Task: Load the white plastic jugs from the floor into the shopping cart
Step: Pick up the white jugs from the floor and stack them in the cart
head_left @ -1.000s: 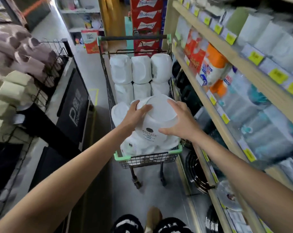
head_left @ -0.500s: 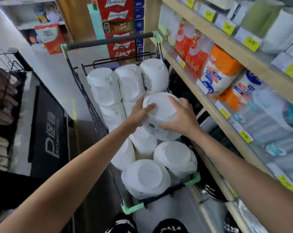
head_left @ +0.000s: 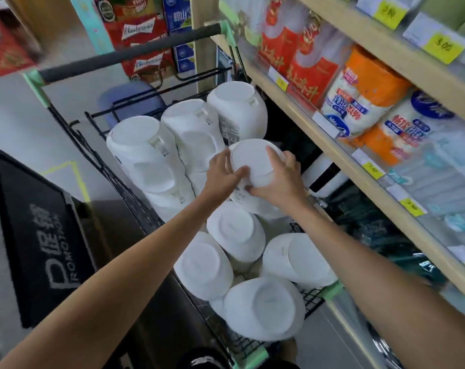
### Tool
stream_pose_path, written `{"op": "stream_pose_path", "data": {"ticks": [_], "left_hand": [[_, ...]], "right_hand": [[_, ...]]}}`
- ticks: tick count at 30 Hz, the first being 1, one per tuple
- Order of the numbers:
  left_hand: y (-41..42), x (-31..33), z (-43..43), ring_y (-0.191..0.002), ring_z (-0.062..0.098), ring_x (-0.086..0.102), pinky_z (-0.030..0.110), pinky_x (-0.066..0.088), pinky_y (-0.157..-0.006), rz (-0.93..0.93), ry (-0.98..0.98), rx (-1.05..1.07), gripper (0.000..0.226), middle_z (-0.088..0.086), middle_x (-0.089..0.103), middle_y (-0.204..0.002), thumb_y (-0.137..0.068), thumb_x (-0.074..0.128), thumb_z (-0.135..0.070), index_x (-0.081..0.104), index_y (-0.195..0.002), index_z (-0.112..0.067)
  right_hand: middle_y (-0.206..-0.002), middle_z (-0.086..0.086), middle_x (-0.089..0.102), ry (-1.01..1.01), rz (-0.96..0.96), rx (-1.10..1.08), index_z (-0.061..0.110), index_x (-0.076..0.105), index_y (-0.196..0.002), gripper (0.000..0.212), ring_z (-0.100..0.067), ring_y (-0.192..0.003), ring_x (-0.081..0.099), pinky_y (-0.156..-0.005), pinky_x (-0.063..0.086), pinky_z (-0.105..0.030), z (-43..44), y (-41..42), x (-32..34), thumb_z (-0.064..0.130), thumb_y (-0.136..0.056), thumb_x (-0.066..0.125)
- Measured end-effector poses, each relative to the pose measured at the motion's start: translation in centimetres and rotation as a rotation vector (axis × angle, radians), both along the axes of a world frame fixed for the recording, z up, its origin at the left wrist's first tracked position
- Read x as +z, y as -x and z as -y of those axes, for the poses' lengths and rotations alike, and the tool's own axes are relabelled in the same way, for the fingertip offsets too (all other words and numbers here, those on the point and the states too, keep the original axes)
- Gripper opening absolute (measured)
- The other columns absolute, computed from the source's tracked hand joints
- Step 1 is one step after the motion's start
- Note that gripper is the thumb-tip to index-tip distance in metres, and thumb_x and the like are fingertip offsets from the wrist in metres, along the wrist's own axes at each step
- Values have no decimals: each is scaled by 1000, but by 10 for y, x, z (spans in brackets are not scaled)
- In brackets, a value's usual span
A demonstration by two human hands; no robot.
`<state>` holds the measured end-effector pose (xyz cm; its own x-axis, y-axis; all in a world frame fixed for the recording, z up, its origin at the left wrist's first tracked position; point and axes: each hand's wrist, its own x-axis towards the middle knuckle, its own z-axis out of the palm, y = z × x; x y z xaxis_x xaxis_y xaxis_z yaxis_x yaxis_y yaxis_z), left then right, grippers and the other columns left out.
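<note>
Both hands, left hand (head_left: 224,174) and right hand (head_left: 278,179), fingers curled round white jug (head_left: 254,163), steadying it upside down over cart (head_left: 135,206) middle, probably slotting into gap among packed jugs.

Budweiser on red cartons (head_left: 138,31), PROMOTION on black mat (head_left: 43,243)

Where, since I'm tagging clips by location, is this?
Probably a shop aisle: a shelf with yellow price tags and packaged goods, plus a cart loaded with white jugs.
</note>
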<state>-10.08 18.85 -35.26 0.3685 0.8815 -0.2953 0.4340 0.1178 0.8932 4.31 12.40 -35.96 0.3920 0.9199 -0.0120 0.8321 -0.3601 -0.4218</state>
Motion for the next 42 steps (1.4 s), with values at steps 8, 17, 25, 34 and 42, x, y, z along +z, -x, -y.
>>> {"op": "stream_pose_path", "data": {"ticks": [8, 17, 25, 34, 42], "left_hand": [[0, -2, -5, -138, 25, 30, 45, 28, -114, -36, -22, -17, 93, 6, 28, -149, -66, 56, -62, 33, -146, -21], [-17, 28, 17, -137, 30, 28, 40, 28, -113, -105, -249, -82, 66, 11, 27, -150, -88, 61, -31, 33, -144, -10], [-93, 83, 110, -134, 24, 35, 31, 31, -109, 9, -346, -360, 63, 11, 34, -147, -91, 61, -28, 33, -144, -9], [-204, 157, 347, -128, 20, 45, 33, 43, -96, 193, -231, -738, 61, -1, 39, -147, -92, 61, -29, 33, -145, -18], [-264, 185, 577, -116, 18, 51, 35, 40, -97, 268, -207, -976, 40, 1, 49, -136, -93, 59, -23, 46, -131, -19]], "right_hand": [[-149, -6, 14, 61, -93, 43, 28, 22, -147, 107, -36, -131, 25, -100, 39, -47, -8, -6, 6, 56, -62, 81], [-145, 3, 34, 8, -292, 50, 34, 29, -147, 82, -17, -128, 43, -102, 42, -42, 46, -26, 31, 42, -79, 73], [-148, 1, 37, -49, -325, -130, 21, 33, -148, 75, -16, -130, 43, -100, 38, -27, 187, -78, 85, 33, -84, 72], [-135, 2, 47, -267, -325, -424, 20, 38, -145, 70, -13, -112, 50, -86, 40, -23, 460, -148, 155, 25, -85, 73], [-119, -18, 62, -529, -475, -732, 8, 46, -137, 52, -11, -91, 61, -80, 50, -20, 726, -159, 181, 3, -88, 65]]}}
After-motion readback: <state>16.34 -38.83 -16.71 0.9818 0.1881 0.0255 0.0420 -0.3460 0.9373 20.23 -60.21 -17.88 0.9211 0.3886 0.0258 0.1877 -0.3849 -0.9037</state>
